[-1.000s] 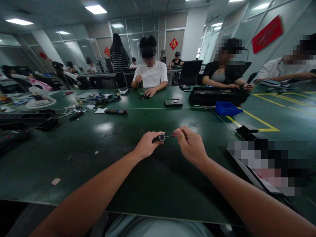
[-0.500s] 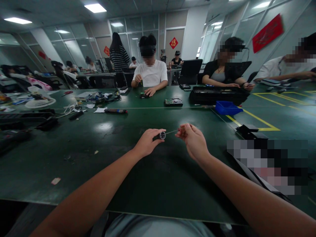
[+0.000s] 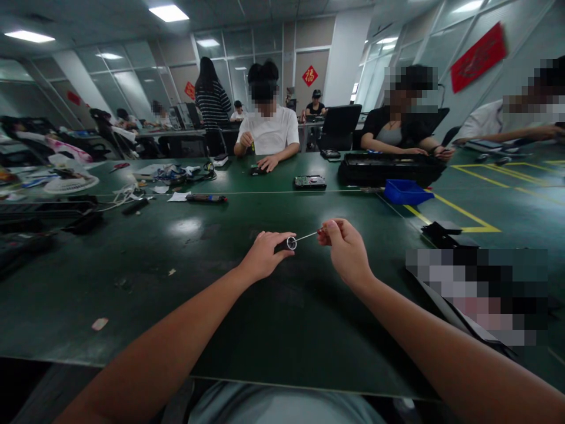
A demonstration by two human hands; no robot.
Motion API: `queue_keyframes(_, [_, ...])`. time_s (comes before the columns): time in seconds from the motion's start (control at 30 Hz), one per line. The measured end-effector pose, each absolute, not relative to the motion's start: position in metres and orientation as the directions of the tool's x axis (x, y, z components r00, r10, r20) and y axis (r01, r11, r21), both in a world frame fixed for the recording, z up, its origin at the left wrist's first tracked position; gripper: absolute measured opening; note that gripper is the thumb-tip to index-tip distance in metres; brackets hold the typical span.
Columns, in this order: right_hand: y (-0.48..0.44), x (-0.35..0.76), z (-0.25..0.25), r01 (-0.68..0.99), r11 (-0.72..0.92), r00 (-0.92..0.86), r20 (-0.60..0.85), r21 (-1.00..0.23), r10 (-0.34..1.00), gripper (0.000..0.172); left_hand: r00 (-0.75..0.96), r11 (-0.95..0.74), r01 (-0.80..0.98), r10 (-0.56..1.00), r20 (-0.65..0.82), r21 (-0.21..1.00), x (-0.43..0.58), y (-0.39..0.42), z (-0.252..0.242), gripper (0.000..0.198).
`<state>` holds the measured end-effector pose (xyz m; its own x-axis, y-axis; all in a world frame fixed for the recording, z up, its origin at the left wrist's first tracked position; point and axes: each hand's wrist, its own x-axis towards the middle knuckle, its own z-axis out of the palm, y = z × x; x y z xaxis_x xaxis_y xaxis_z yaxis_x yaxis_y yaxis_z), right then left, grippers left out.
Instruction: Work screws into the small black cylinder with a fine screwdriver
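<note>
My left hand (image 3: 260,257) grips a small dark cylindrical part between thumb and fingers; its round end with a bright silvery ring (image 3: 291,242) faces me. Most of that part is hidden by the fingers. My right hand (image 3: 346,247) is closed around the handle of a thin screwdriver (image 3: 306,236). Its slim metal shaft slants down to the left, and the tip is at the ringed end; whether it is inside cannot be made out. A bit of red shows at the handle between the fingers. Both hands are just above the green tabletop (image 3: 247,330).
Farther off lie a dark pen-shaped tool (image 3: 206,199), a circuit-board device (image 3: 310,182), a blue tray (image 3: 406,192) and a long black housing (image 3: 391,169). Black pieces (image 3: 445,234) are on the right, cables and a white fan-like part (image 3: 70,180) at left. Several people sit around.
My right hand has turned slightly, showing more of the thumb, and the screwdriver's shaft is seen more clearly. The left hand and its part have hardly moved.
</note>
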<state>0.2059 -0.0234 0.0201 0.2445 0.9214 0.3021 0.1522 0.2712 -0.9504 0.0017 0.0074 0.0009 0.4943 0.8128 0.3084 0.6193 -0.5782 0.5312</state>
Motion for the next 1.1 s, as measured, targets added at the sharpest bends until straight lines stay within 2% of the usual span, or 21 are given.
queue_keyframes(0.2, [-0.026,0.206,0.022,0.236,0.302,0.203,0.351,-0.924,0.914,0.024,0.468,-0.551,0.607,0.83,0.303,0.573,0.002,0.004,0.002,0.042])
queue_keyframes(0.33, [-0.032,0.208,0.031,0.45,0.275,0.198,0.395,-0.85,0.897,0.034,0.456,-0.537,0.598,0.839,0.298,0.595,0.001,0.003,0.003,0.042])
queue_keyframes(0.4, [-0.034,0.208,0.034,0.502,0.263,0.202,0.408,-0.824,0.89,0.037,0.452,-0.535,0.598,0.84,0.3,0.596,0.001,0.002,0.002,0.042])
queue_keyframes(0.67, [-0.037,0.207,0.029,0.459,0.441,0.024,0.507,-0.772,0.862,0.012,0.449,-0.555,0.583,0.829,0.334,0.593,-0.002,0.006,-0.001,0.042])
queue_keyframes(0.73, [-0.038,0.206,0.03,0.467,0.437,0.009,0.498,-0.769,0.867,0.013,0.449,-0.549,0.589,0.833,0.324,0.594,-0.002,0.005,-0.001,0.042])
queue_keyframes(0.87, [-0.04,0.206,0.033,0.548,0.384,0.025,0.473,-0.744,0.881,0.03,0.452,-0.55,0.59,0.832,0.322,0.591,-0.002,0.005,-0.001,0.043])
queue_keyframes(1.1, [-0.039,0.207,0.029,0.518,0.412,0.002,0.483,-0.75,0.876,0.025,0.447,-0.554,0.598,0.83,0.333,0.579,-0.003,0.006,-0.002,0.042])
